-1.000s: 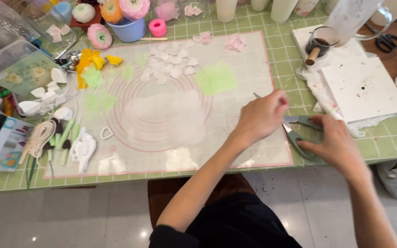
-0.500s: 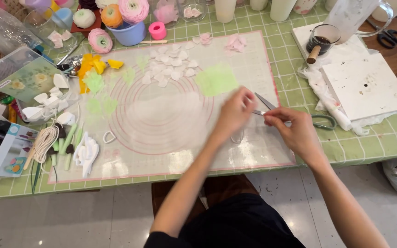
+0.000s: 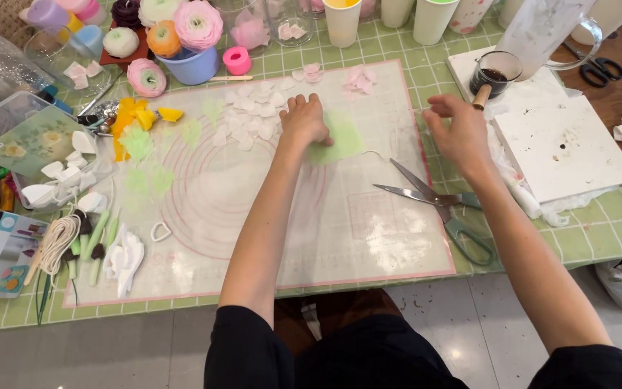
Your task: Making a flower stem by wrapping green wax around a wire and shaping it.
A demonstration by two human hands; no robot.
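**Pale green sheet under the left hand**

Translucent and smooth, the work mat [image 3: 253, 238] lies on the green-checked surface [image 3: 592, 230], its pink border running near the front edge at 6 o'clock. The left hand [image 3: 304, 121] lies flat, fingers bent, pressing a thin pale green sheet [image 3: 345, 137] at 12 o'clock on the mat, just beside a scatter of small white petals [image 3: 250, 115]. The right hand [image 3: 458, 133] hovers open and empty at 2 o'clock, over the mat's right border. Steel scissors [image 3: 437, 202] lie spread at 3 o'clock, blades on the mat, green handles off it. The mat's centre and lower half are bare.
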